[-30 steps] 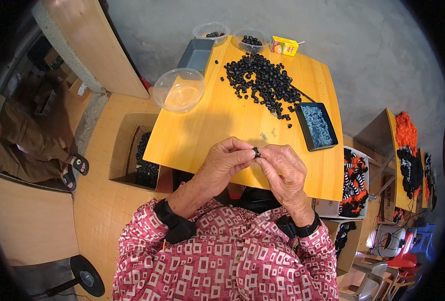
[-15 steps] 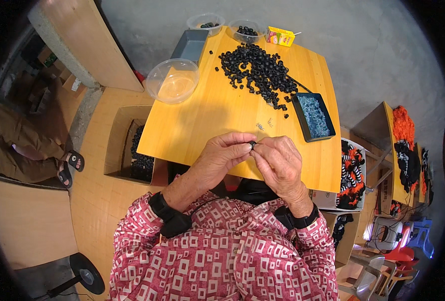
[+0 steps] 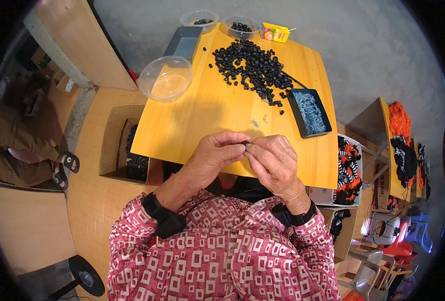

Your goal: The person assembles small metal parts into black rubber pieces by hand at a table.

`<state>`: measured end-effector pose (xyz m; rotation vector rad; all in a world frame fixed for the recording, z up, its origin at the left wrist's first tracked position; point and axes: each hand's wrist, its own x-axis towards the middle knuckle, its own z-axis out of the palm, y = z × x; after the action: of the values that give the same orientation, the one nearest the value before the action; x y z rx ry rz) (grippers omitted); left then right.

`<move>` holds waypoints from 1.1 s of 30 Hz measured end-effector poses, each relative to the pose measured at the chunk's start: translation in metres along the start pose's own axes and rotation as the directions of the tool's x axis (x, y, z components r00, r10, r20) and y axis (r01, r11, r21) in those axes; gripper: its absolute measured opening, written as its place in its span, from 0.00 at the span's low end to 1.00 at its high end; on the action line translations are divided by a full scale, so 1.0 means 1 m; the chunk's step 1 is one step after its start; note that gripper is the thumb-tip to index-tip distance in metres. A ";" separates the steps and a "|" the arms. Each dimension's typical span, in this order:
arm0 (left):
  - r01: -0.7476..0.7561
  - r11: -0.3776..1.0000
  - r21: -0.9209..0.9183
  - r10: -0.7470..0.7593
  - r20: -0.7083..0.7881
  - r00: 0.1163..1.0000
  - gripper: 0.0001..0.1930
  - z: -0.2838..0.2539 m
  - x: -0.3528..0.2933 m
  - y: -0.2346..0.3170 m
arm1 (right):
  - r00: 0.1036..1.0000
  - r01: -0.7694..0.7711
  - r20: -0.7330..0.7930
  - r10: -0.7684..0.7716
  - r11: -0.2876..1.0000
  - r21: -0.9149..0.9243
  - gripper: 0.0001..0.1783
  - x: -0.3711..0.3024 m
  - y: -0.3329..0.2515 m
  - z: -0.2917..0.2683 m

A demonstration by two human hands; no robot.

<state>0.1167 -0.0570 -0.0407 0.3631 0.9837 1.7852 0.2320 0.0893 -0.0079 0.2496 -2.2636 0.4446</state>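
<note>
My left hand pinches a small black round piece between thumb and fingertips over the table's near edge. My right hand meets it there, its thumb and fingers pressed together at the same piece; what they grip is too small to make out. Just beyond the hands lie a few tiny silvery bits. Farther off spreads a heap of small black round pieces. To the right of the heap stands a black tray filled with small silvery bits.
A clear round tub stands at the table's left edge, beside a grey tray. Two clear bowls and a yellow carton are at the far edge. Open boxes flank the table. At far left, a person's sandalled feet show.
The whole view has shifted slightly, so the table and hands appear a little farther left and higher. Both hands stay together at the black piece.
</note>
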 end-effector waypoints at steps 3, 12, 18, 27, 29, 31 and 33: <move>0.021 0.999 -0.037 -0.021 0.004 1.000 0.10 -0.007 -0.002 -0.003 | 0.996 -0.077 0.050 0.072 0.992 0.098 0.08 0.002 0.001 -0.002; 0.009 0.986 -0.169 -0.006 0.022 1.000 0.09 -0.009 -0.002 0.002 | 0.928 -0.109 0.267 0.259 0.876 -0.470 0.07 0.016 0.089 -0.033; 0.009 0.985 -0.174 -0.007 0.013 1.000 0.08 -0.009 -0.002 0.005 | 0.810 0.095 0.515 0.280 0.804 -0.587 0.08 0.005 0.120 -0.006; -0.024 0.984 -0.177 0.029 0.025 0.999 0.08 -0.001 -0.004 0.005 | 0.873 -0.434 0.275 0.402 0.899 0.063 0.08 0.013 0.064 -0.014; -0.029 0.984 -0.176 0.034 0.020 0.999 0.08 0.000 -0.005 0.005 | 0.800 -0.597 0.266 0.538 0.757 0.265 0.09 0.013 0.045 -0.018; -0.008 0.988 -0.155 0.007 -0.005 1.000 0.08 0.002 -0.006 0.008 | 0.785 -0.619 0.268 0.559 0.694 0.367 0.08 0.007 0.030 -0.018; -0.017 0.991 -0.129 0.015 -0.013 1.000 0.08 0.006 -0.006 0.008 | 0.770 -0.623 0.260 0.583 0.599 0.503 0.07 0.002 0.021 -0.016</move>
<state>0.1179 -0.0608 -0.0294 0.2795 0.8706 1.8571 0.2347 0.1148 -0.0010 -0.2473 -2.1772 1.5111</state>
